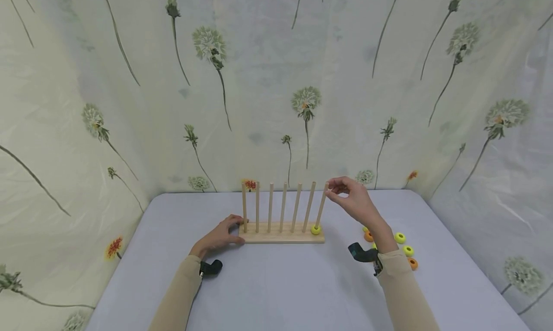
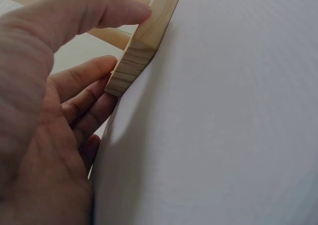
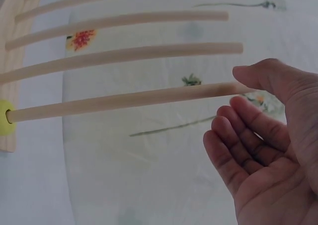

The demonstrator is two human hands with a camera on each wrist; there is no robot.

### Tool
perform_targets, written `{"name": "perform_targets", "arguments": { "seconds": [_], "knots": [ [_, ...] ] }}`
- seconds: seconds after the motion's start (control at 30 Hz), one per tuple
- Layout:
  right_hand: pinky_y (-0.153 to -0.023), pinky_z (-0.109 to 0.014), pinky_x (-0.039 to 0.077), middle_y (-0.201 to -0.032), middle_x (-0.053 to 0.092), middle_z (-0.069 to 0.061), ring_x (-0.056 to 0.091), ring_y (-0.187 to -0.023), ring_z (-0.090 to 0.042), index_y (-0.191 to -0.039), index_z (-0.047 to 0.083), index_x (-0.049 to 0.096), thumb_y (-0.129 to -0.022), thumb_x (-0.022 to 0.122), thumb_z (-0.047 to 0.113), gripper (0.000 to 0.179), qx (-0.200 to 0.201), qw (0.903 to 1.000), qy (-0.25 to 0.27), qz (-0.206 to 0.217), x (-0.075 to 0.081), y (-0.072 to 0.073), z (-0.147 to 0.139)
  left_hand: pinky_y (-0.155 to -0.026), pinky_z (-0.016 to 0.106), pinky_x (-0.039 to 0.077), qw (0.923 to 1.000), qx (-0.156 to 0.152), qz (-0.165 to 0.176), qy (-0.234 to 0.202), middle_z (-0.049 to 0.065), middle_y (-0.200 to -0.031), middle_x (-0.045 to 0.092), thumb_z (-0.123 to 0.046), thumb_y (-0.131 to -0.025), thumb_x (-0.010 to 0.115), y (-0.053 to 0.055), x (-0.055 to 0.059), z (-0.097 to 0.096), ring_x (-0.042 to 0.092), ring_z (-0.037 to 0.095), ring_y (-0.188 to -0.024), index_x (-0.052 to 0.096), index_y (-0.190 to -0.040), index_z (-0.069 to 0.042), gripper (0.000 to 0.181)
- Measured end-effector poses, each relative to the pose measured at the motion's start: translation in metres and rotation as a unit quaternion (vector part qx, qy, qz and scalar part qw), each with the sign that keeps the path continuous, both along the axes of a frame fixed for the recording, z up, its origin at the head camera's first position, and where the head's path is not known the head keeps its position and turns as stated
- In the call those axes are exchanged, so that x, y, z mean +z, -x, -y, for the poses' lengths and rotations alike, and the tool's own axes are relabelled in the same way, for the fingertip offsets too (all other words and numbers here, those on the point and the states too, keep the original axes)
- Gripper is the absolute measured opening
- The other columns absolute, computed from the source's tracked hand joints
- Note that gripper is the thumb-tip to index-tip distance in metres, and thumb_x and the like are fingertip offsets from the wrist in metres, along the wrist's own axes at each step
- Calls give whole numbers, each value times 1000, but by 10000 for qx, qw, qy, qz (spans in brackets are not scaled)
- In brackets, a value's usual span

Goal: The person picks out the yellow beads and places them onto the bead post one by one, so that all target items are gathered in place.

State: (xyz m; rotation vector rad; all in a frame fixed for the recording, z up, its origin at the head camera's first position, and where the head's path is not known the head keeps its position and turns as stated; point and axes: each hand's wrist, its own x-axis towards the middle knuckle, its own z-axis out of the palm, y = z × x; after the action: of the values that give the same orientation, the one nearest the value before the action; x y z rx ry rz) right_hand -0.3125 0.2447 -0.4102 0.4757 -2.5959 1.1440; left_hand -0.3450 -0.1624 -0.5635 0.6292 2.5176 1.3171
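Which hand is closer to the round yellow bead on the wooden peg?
Right. The right hand is by the top of the pale wooden peg, above the round yellow bead at its foot. The left hand holds the opposite end of the pale rectangular wooden base, farther away.

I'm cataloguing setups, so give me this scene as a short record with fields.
Stand: wooden base with seven upright pegs, on a pale table
Threaded: one yellow bead, at the foot of the rightmost peg
Left hand: holds the base's left end
Right hand: at the rightmost peg's top, holding no bead
Loose, right side: yellow beads and orange beads, some partly hidden
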Motion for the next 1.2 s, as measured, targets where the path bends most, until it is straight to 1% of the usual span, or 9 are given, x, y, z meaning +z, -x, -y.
{"name": "perform_targets", "arguments": {
  "seconds": [0.17,0.33,0.5,0.6,0.67,0.8,0.93,1.03,1.2],
  "knots": [
    [-86,-41,52,-107,64,-5,61,-95,-18,-118,12,61,-89,68,35,38,2,10000,33,57,-1,-2,-2,-114,59,20,10000,34,-2,40,8,-141,45,-29,-75,80,0,0,0,30,34,-140,55,-134,-16,66],
    [-87,-43,51,-109,64,-8,60,-96,-19,-119,11,60,-89,68,38,41,42,9999,75,134,-4,-4,-4,-114,59,21,10000,75,18,58,8,-141,45,-28,-74,80,0,0,0,30,33,-140,55,-135,-15,66],
    [-87,-43,52,-108,64,-6,61,-96,-20,-118,9,60,-88,68,38,42,22,9998,116,159,-7,-5,-6,-114,59,21,10000,5,-32,4,8,-140,45,-27,-75,80,1,-1,0,31,33,-140,55,-135,-16,65],
    [-87,-41,52,-109,63,-5,61,-97,-20,-118,11,59,-88,68,40,43,-61,9997,80,225,-10,-5,-8,-113,60,20,10000,-46,-65,3,8,-140,45,-27,-76,79,1,-1,1,31,34,-140,55,-135,-17,65],
    [-88,-41,52,-111,63,-6,61,-99,-20,-118,12,59,-87,68,41,44,-128,9995,60,294,-12,-6,-9,-114,60,20,9999,-65,-79,6,8,-140,45,-28,-76,79,0,-1,1,30,34,-140,55,-135,-17,65],
    [-90,-44,51,-115,62,-10,61,-102,-23,-120,14,58,-86,70,43,47,-195,9987,56,459,-14,-10,-13,-114,58,21,9999,-68,-80,18,8,-140,44,-28,-76,79,-2,-1,1,30,33,-140,55,-135,-17,65],
    [-91,-46,50,-115,61,-7,61,-104,-24,-123,13,57,-85,70,46,53,-188,9984,23,534,-16,-14,-19,-114,58,20,9999,-82,-100,32,8,-140,44,-27,-76,79,-1,-2,1,30,32,-140,54,-135,-15,65],
    [-91,-44,50,-115,61,-4,61,-104,-22,-123,13,57,-84,69,47,54,-165,9981,29,599,-20,-16,-26,-115,58,21,9999,-70,-90,34,8,-140,44,-26,-76,79,-1,-2,0,30,32,-140,55,-135,-14,65],
    [-92,-43,50,-118,61,-7,61,-106,-23,-122,10,56,-84,71,43,52,-122,9966,28,814,-31,-20,-39,-113,58,23,10000,-28,-33,15,9,-140,44,-26,-76,79,-1,0,0,32,32,-139,54,-135,-12,66]
  ]
}}
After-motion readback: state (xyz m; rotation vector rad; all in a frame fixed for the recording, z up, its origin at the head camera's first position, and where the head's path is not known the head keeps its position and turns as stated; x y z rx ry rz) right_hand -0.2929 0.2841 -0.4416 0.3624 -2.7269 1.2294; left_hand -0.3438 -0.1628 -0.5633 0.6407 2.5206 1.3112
